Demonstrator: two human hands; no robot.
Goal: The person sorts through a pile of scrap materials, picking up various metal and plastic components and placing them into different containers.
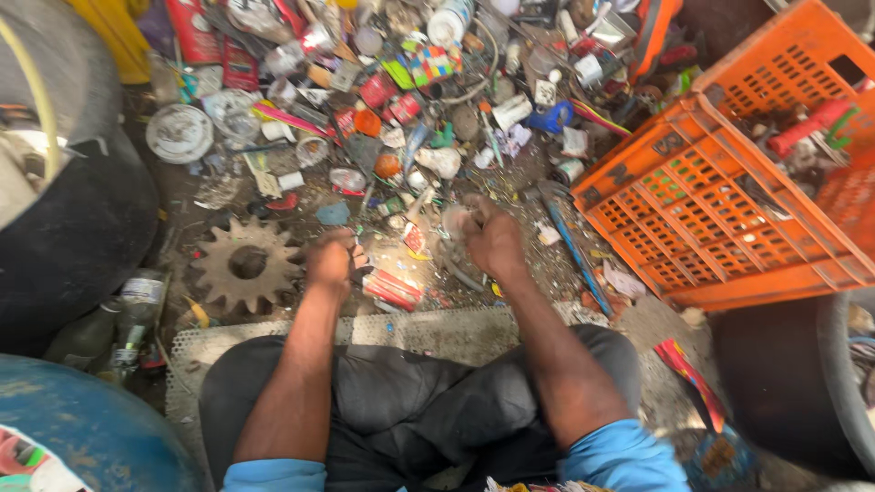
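Right hand (492, 239) closed on small grey metal part (453, 221); judged rigid, light, best pinched at edges. Left hand (330, 260) fisted, contents indiscernible. Rusty sprocket (246, 264) just beside.

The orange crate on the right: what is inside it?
Inside the orange crate, a red tool-like piece lies on mixed small scrap. The crate's walls cover the lower layers, and the picture's edge cuts off its far part.
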